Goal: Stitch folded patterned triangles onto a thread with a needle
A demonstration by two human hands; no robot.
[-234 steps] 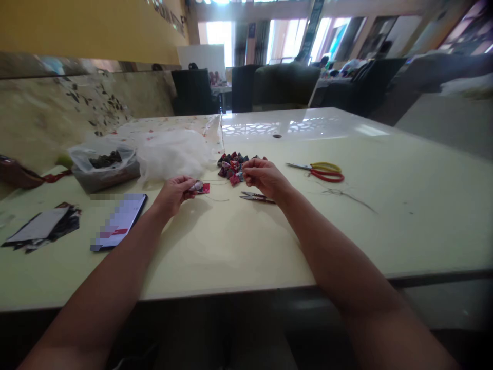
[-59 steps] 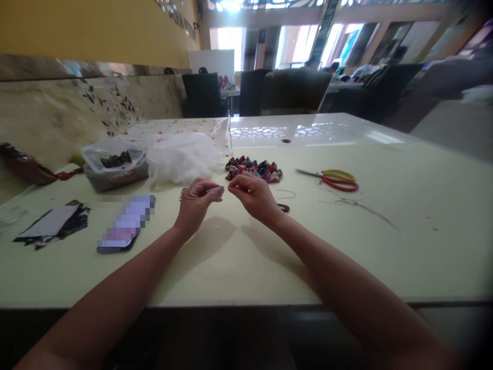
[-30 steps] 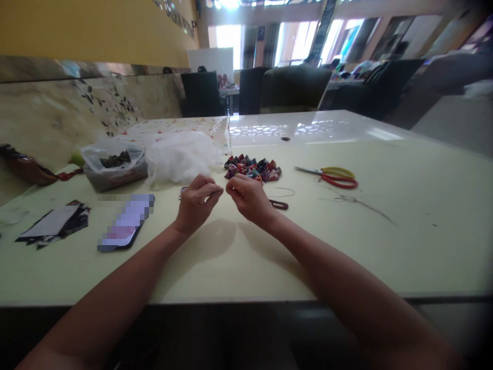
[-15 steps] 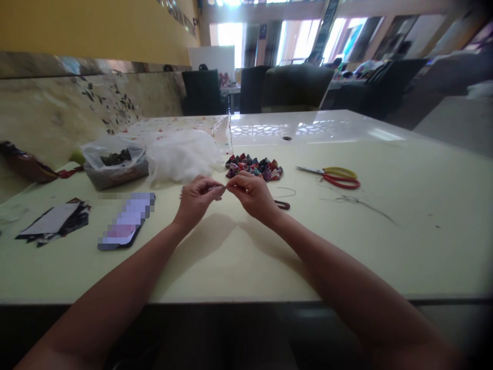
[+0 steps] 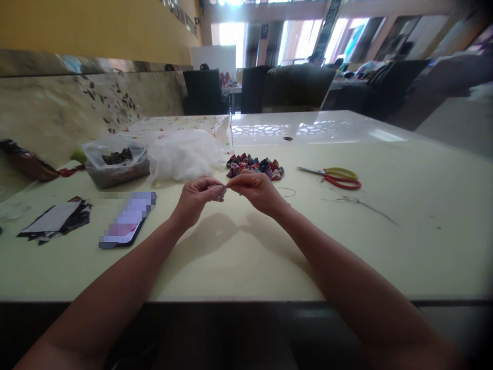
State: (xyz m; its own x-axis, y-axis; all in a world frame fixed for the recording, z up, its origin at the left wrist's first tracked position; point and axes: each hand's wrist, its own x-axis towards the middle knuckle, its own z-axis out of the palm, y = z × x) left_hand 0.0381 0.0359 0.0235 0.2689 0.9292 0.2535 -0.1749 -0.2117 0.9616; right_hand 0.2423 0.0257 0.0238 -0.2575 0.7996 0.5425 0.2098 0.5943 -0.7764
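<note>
Pale table (image 5: 385, 231), fluffy white stuffing (image 5: 185, 154) at rear | pile of small fabric pieces (image 5: 254, 166) just beyond hands | left hand (image 5: 197, 198) pinched on tiny grey piece (image 5: 221, 192), held above tabletop between both hands | right hand (image 5: 256, 189) fingertips pinched, meeting it; content indiscernible | since 1 s ago: gap between hands gone, red clip handle now hidden.

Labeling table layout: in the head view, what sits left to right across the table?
Dark paper stack → phone → left hand → right hand → red-and-yellow scissors → loose thread.
</note>
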